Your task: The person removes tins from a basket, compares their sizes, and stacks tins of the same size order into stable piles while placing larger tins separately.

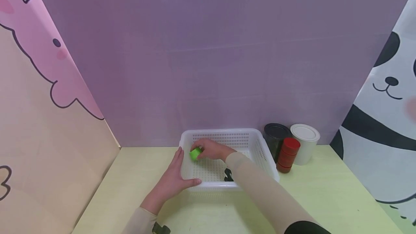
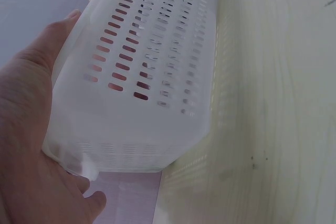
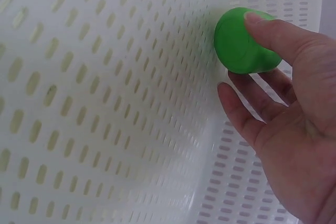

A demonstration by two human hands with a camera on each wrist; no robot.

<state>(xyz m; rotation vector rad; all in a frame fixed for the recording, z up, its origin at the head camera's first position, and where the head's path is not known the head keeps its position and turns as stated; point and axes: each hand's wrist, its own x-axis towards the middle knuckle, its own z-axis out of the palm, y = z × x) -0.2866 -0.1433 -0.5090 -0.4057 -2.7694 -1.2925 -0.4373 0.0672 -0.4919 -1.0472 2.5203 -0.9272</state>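
Note:
A white perforated plastic basket [image 1: 227,184] stands on the table against the purple backdrop. Across its near left corner spreads my left hand [image 1: 173,180], the straight fingers along the left side and the thumb on the front rim; the left wrist view shows the same hand [image 2: 26,108] against the basket's outer wall [image 2: 131,124]. Inside the basket, my right hand [image 1: 212,150] pinches a small bright green rounded object [image 1: 195,154] near the left wall. In the right wrist view, the thumb lies over the green object [image 3: 237,43] and fingers are beneath it; its exact kind is unclear.
Right of the basket stand a black-lidded dark canister [image 1: 276,136], a red ribbed cylinder [image 1: 287,156] and a white lidded canister [image 1: 305,143]. A black thing [image 1: 228,175] shows at the basket's near side, partly hidden by my right forearm. Printed panels flank the table [image 1: 328,190].

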